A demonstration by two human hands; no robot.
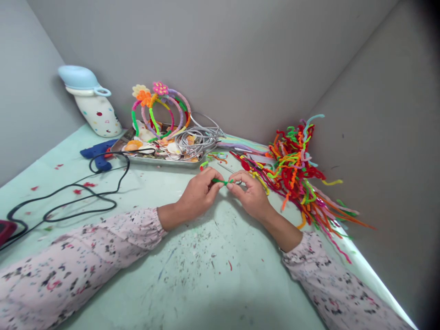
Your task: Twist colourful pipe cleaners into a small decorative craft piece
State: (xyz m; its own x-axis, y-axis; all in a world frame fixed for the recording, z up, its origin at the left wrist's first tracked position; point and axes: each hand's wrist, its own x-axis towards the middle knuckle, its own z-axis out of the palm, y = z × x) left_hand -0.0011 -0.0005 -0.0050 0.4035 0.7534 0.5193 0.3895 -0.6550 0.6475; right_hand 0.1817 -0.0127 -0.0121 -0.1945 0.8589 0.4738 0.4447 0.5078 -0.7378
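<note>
Between my two hands, over the middle of the table, is a short green pipe cleaner [225, 182]. My left hand [201, 192] pinches its left part between thumb and forefinger. At the other end, my right hand [250, 192] is closed on it with thumb and fingertips. Some of the pipe cleaner is hidden by the fingers. Just beyond the hands lie small coloured pieces [220, 156] and a thin metal tool [226, 167], whose kind I cannot make out.
A metal tray [165, 161] at the back holds flower-topped headbands [161, 103], grey wire [199, 140] and scraps. Left of it are a blue glue gun [98, 153], a black cord [103, 195] and a white bottle [98, 112]. Many pipe cleaners [295, 165] heap up at right, against the wall.
</note>
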